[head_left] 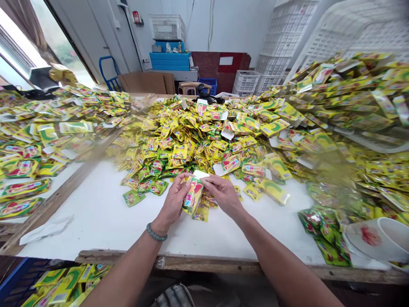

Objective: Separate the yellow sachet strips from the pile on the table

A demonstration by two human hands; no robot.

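My left hand (175, 199) and my right hand (223, 192) meet over the white table (102, 217), both closed on one yellow-green sachet (192, 197) with a red picture and a white top edge. A green bead bracelet (156, 234) circles my left wrist. More sachets lie just under the hands. A big heap of the same yellow sachets (204, 132) covers the table behind them.
Piles of sachets fill the left side (35, 140) and the right side (351, 98). A white bowl with a red flower (380, 238) sits at the right front. A blue crate with sachets (47, 283) stands below left. White plastic crates (281, 38) are stacked at the back.
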